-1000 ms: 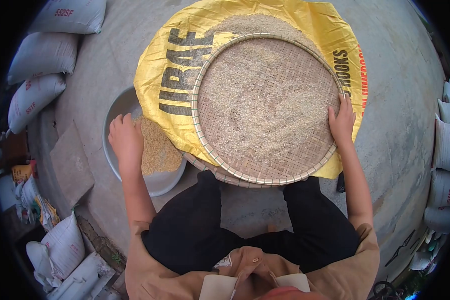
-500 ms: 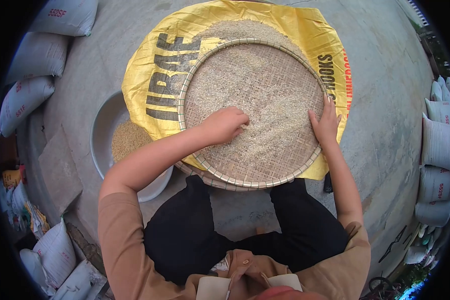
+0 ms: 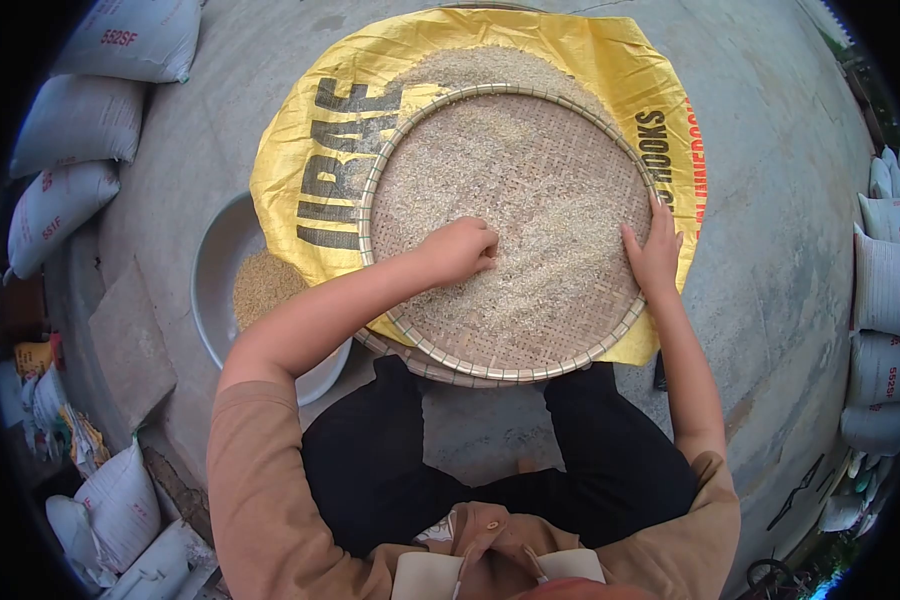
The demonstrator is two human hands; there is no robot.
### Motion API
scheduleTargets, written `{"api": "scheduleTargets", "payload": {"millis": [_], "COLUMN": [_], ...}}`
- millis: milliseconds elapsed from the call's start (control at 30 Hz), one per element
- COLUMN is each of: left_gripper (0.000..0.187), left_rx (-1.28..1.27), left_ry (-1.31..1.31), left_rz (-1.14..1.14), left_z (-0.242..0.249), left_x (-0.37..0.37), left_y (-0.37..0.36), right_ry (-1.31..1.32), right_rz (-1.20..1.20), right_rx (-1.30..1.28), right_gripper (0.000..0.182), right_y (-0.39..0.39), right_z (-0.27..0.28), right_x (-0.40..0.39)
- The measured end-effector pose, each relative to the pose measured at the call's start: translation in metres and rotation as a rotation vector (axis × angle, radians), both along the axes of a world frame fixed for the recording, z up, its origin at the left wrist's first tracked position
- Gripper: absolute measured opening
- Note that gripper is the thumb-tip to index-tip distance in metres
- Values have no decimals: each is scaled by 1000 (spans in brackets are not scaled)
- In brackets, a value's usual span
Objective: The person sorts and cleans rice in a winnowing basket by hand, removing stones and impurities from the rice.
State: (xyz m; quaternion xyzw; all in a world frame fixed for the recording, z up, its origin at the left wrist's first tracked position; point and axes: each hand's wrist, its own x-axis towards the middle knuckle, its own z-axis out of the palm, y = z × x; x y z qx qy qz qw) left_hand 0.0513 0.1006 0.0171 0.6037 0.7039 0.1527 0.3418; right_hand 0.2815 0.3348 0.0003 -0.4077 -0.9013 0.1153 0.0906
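Note:
A round woven bamboo winnowing basket lies in front of me, with pale grain spread thinly over its weave. My left hand is over the grain near the middle, fingers curled and pressed together; whatever they hold is too small or hidden to name. On the right side, my right hand grips the basket's rim, with the thumb inside and the fingers along the edge. Beneath the basket, the edge of a second woven basket shows. A yellow printed sack is spread underneath.
A heap of grain lies on the sack beyond the basket. To the left, a grey metal basin holds browner grain, partly behind my left forearm. Full white sacks are stacked at the left and more sacks at the right.
The whole view has shifted slightly. My left hand stays over the same part of the grain with its fingers still curled, and my right hand keeps its place on the rim.

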Motion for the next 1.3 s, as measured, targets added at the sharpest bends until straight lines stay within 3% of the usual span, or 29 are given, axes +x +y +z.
{"api": "scheduleTargets", "payload": {"millis": [167,400,567,1300], "left_gripper": [16,6,11,12], "left_rx": [108,247,431,359], "left_ry": [94,11,149,129], "left_rz": [18,128,27,79], "left_z": [2,-1,-13,-20], "left_x": [-9,-7,3,9], "left_y": [-14,-14,0,-4], "right_ry": [7,15,22,36], "right_rz": [7,27,31,41], "right_rx": [10,31,32,28], "right_gripper": [69,66,65,62], "right_y": [1,2,2,5], "right_z": [-2,-4,-2,-8], "right_x": [0,1,1,2]}}
